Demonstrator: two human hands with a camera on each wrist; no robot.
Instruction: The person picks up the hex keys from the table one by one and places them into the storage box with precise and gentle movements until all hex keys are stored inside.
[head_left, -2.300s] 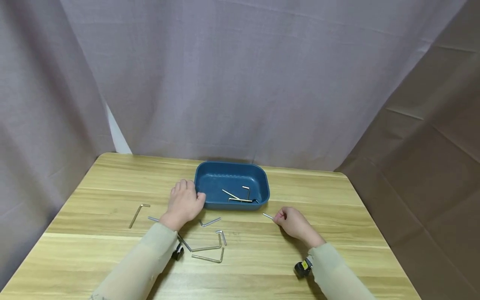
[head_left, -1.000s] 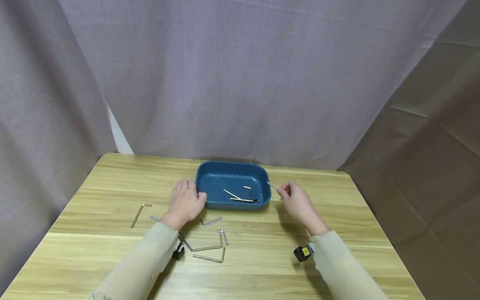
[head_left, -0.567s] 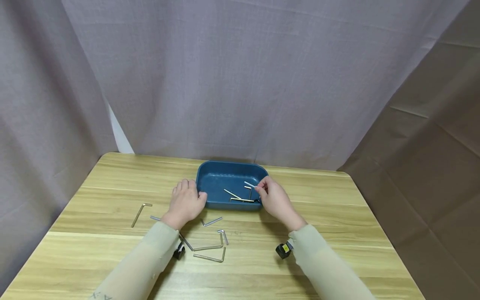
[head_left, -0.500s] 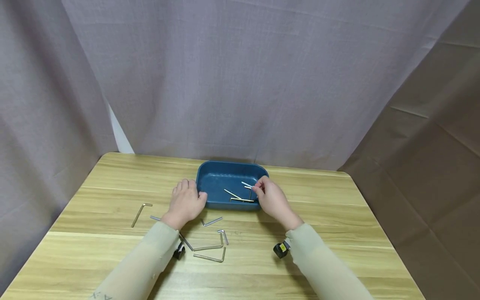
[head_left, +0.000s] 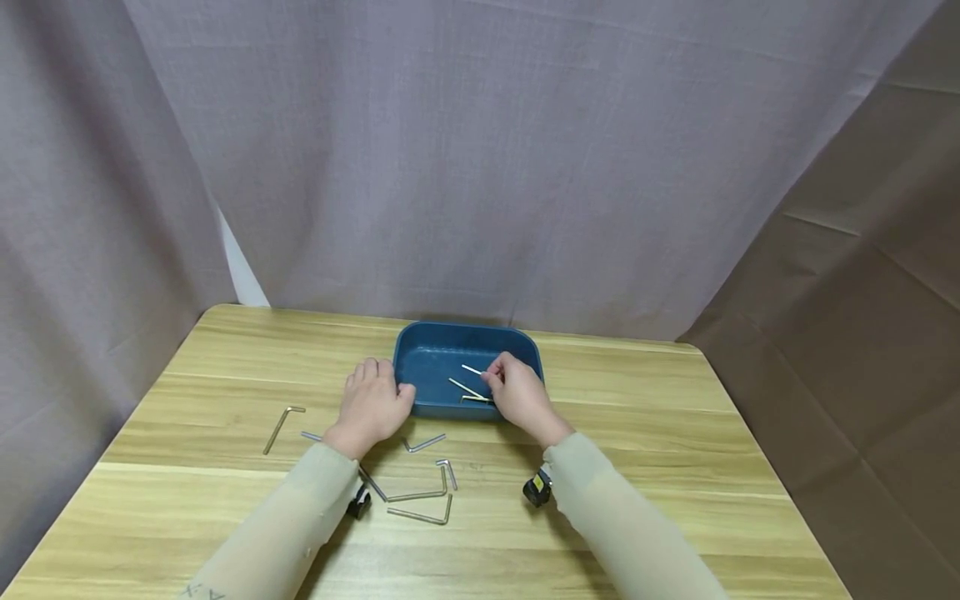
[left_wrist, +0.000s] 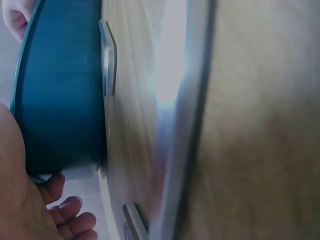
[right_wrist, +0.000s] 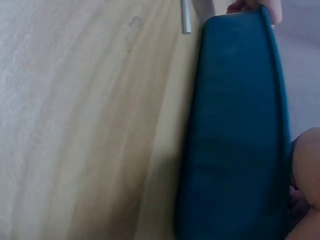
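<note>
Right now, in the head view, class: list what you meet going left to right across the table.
Lone hex key → left hand → blue tray → right hand, pinching a hex key over the tray.

Light wooden table [head_left: 675, 467]. On it: a blue rectangular plastic tray [head_left: 427, 358], near edge. Several loose L-shaped silver metal hex keys [head_left: 420, 496] lie front-left.

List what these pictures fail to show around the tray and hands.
- Right hand, head view: covers the tray's right side and the keys there.
- Held hex key: its gripped end is hidden by fingers.
- Both wrist views: the tray wall blocks its inside; the nearby keys are blurred.
</note>
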